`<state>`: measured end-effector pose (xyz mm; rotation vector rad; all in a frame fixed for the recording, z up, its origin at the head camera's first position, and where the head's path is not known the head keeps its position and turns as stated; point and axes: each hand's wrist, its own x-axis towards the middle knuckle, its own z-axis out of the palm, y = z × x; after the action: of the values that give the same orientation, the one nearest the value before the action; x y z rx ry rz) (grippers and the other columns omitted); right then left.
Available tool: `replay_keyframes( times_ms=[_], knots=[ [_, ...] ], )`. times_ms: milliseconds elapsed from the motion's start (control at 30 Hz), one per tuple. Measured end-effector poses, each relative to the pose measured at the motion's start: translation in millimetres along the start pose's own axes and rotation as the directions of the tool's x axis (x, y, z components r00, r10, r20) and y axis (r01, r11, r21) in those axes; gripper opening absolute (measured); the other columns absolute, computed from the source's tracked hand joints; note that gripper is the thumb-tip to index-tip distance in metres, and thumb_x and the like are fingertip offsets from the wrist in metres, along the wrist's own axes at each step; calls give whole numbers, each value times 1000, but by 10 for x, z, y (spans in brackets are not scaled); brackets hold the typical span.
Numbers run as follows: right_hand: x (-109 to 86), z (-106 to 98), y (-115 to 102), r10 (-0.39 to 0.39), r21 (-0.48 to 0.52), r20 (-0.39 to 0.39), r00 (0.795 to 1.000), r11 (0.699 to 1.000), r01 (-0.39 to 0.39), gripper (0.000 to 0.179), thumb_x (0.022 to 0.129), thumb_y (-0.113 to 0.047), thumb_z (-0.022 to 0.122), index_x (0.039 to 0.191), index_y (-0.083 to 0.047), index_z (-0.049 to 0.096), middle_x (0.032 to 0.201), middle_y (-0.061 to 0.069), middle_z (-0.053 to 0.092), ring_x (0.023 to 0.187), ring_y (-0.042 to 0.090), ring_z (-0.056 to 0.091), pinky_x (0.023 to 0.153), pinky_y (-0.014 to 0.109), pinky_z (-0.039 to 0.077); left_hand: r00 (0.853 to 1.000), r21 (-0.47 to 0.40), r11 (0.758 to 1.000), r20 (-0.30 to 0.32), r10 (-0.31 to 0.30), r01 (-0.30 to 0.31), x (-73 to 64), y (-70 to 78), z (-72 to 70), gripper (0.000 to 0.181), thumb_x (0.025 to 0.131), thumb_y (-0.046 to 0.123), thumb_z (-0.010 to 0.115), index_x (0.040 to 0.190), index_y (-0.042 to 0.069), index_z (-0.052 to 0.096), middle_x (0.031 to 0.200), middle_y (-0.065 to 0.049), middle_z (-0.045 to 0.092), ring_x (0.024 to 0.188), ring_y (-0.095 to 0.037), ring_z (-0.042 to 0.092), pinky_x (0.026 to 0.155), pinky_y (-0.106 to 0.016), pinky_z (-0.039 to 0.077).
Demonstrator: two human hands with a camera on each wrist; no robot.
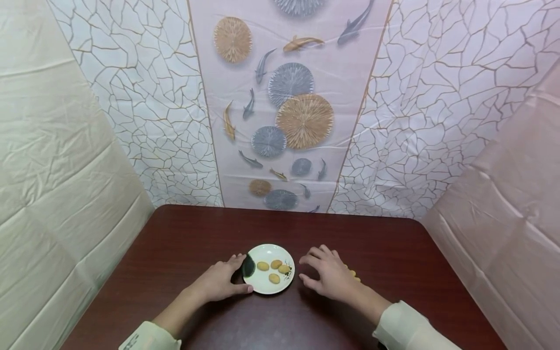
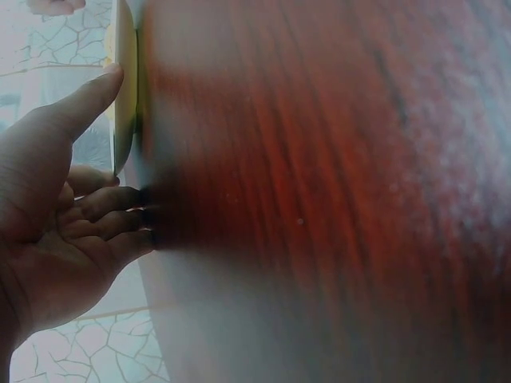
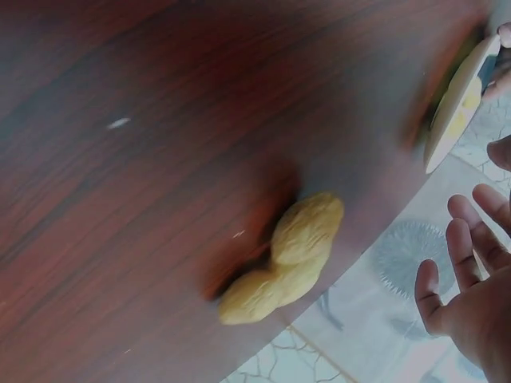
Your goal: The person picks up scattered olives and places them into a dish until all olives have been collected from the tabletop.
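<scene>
A small white plate (image 1: 270, 288) with a dark green patch on its left side lies on the table. Several yellow-brown oval pieces (image 1: 274, 278) rest on it. My left hand (image 1: 221, 280) holds the plate by its left rim, thumb at the near edge and index finger at the far edge. Just right of the plate, my right hand (image 1: 329, 274) hovers with fingers loosely bent and nothing between them. More wrinkled yellow-brown oval pieces (image 3: 279, 267) lie together on the table beside that hand, mostly hidden behind it in the head view.
The dark red-brown table (image 1: 192, 233) has its far edge against a patterned cloth backdrop (image 1: 280, 194). Pale cloth walls stand at the left (image 1: 65, 184) and right (image 1: 512, 204). A small white speck (image 3: 118, 123) shows on the tabletop.
</scene>
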<state>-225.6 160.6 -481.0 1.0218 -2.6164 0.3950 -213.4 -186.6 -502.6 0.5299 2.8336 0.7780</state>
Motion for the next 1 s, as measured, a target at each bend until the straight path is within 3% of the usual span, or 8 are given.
replay_keyframes(
  times_ms=[367,800,1000],
  knots=[
    [-222,-77,162,-2,-61,-41,999,998,0,28,89,-27,91,113,-17,81,108,-5,72,98,15,57,76,31,39,1000,-4,1000,-3,6,-6,-1,10,-3,104,91,56,87,165,-4,47,166,-33,49,156,-50,49,123,-66,46],
    [-372,-71,370,100,-116,2,995,988,-99,30,90,-28,91,116,-17,80,109,-6,71,97,14,54,76,33,40,1000,-1,1000,-6,7,-7,-6,3,2,104,89,57,88,165,-3,48,165,-33,50,155,-51,50,122,-67,47],
    [-402,-57,480,170,-95,31,985,981,-167,28,92,-26,89,117,-15,80,110,-3,71,98,15,54,76,34,37,1000,-4,1000,-3,0,0,-10,10,-3,105,89,58,88,165,-3,47,166,-33,49,155,-51,50,122,-67,46]
  ],
)
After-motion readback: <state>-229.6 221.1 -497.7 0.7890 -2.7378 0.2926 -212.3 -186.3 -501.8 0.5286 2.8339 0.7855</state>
